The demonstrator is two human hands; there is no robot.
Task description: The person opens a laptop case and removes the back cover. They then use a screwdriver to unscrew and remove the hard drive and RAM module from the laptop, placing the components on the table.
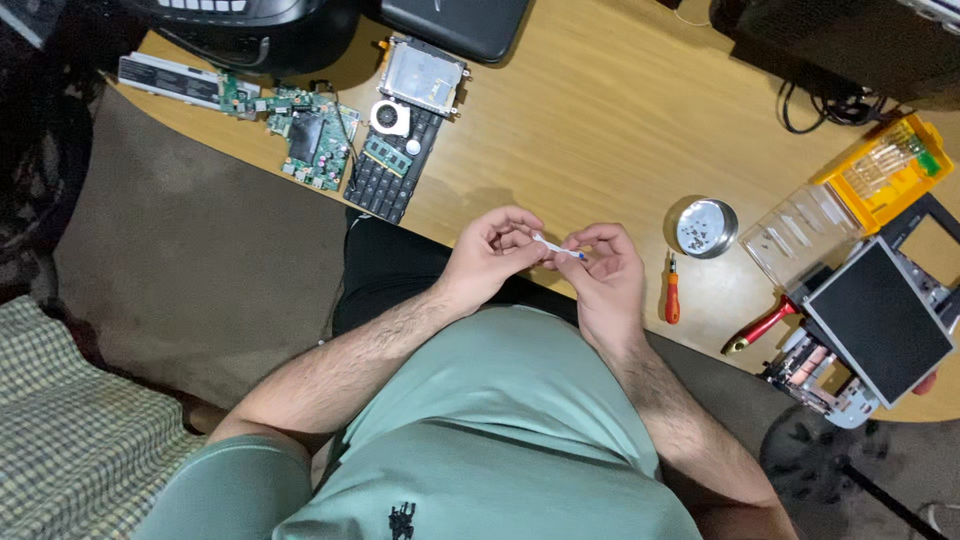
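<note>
My left hand (pixel 492 252) and my right hand (pixel 605 272) meet at the front edge of the wooden desk (pixel 590 120). Between their fingertips they pinch a thin white flat ribbon cable (pixel 558 249) with a small blue tip at its right end. Each hand grips one end of it. My forearms come up from a green shirt at the bottom of the view.
A green circuit board (pixel 312 135), black keyboard (pixel 395 170), small fan and metal drive caddy (pixel 420 75) lie at the left. On the right sit a round metal dish of screws (pixel 706 228), an orange screwdriver (pixel 672 292), red-handled pliers (pixel 760 327), a yellow bit case (pixel 890 168) and a dismantled laptop screen (pixel 875 320).
</note>
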